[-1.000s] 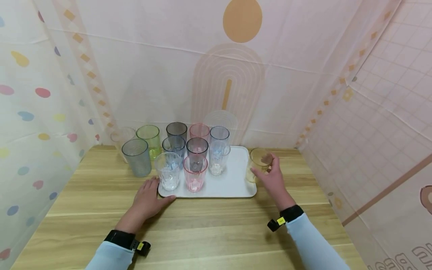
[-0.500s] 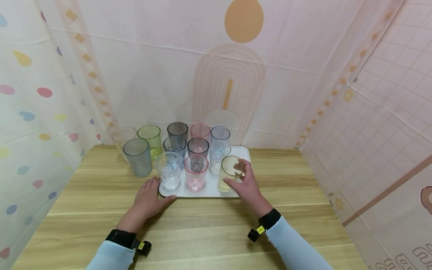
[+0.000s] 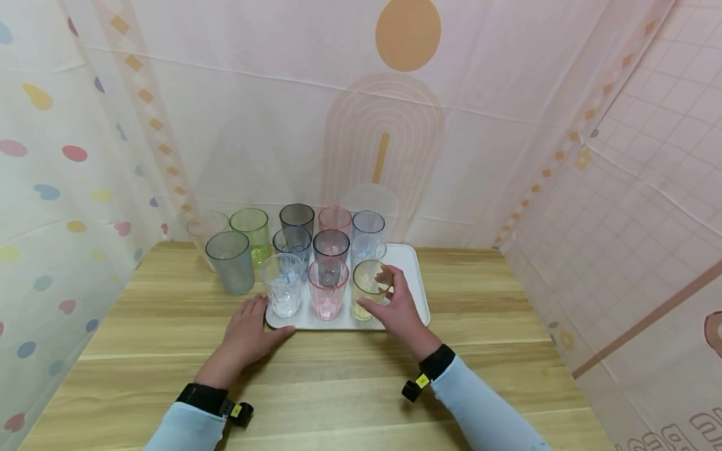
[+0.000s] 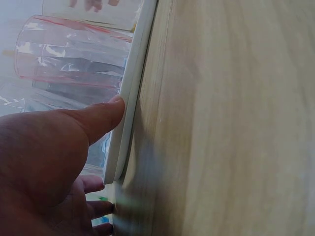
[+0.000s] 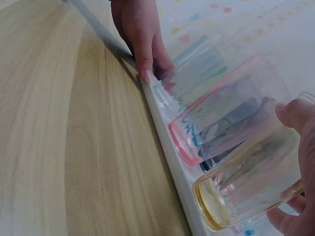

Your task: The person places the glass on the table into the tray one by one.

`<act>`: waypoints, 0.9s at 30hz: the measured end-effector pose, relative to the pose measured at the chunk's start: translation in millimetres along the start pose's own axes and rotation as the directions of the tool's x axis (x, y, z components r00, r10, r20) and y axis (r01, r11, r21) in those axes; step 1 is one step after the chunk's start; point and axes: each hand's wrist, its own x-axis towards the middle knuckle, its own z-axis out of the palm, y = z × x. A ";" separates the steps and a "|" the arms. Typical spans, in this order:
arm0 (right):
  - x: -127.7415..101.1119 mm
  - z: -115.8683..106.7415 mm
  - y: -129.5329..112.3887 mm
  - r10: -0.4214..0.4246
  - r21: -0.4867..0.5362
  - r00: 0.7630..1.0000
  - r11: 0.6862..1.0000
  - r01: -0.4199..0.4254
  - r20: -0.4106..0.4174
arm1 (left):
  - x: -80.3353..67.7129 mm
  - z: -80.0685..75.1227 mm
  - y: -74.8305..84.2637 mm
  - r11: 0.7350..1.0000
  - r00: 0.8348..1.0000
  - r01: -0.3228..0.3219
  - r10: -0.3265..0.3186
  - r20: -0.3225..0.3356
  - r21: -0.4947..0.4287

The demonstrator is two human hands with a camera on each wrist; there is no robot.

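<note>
My right hand (image 3: pixel 399 313) grips a clear yellow glass (image 3: pixel 368 291) by its side, thumb in front and fingers round the far wall. The glass stands upright over the front of the white tray (image 3: pixel 408 294), just right of a pink glass (image 3: pixel 327 294). In the right wrist view the base of the yellow glass (image 5: pixel 246 189) is close over the tray's edge. My left hand (image 3: pixel 247 335) rests at the tray's front left corner, its fingers extended along the side. The thumb (image 4: pixel 106 118) touches the tray rim in the left wrist view. Beside it stands a clear ribbed glass (image 3: pixel 283 291).
Behind, on the tray, stand several more glasses, among them a dark one (image 3: pixel 331 250) and a blue-rimmed one (image 3: pixel 368 228). Left of the tray, a grey-blue glass (image 3: pixel 230 266), a green glass (image 3: pixel 250 228) and a clear one stand on the wooden table (image 3: pixel 338 388).
My right hand has carried the yellow glass leftward from the tray's right edge to beside the front pink glass. The left hand has stayed at the tray's corner.
</note>
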 end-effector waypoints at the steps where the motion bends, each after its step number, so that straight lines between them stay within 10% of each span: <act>1: -0.4 0.5 0.0 0.001 -0.006 1.000 1.000 -0.001 0.001 | -0.4 -0.3 0.4 1.000 1.000 0.002 -0.002 0.003 -0.001; 27: -1.0 4.1 4.4 -0.033 -0.025 0.999 0.999 0.033 0.006 | -3.2 -5.0 6.3 1.000 1.000 0.017 -0.018 0.026 0.018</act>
